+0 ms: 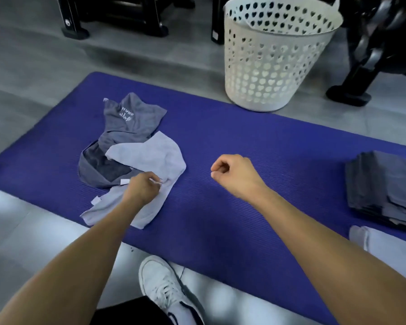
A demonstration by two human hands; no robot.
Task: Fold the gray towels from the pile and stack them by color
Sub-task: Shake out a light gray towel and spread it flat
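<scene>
Left hand pinches light gray towel atop the loose pile, left on blue mat. Right hand clenched, holding nothing. Folded dark stack far right.

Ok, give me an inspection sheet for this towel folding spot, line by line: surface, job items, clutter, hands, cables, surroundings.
Surface: blue mat laid on a gray floor.
Job's things: loose pile with a light gray towel lying over dark gray towels; folded dark gray stack at the mat's right edge; folded light stack nearer the person, partly out of frame.
Clutter: nothing seen.
Hands: left hand pinches the light gray towel's near part; right hand hangs above the mat, fingers curled, holding nothing.
Cables: nothing seen.
Surroundings: white basket with heart-shaped holes past the mat; black equipment legs behind; a white shoe at the near edge.
</scene>
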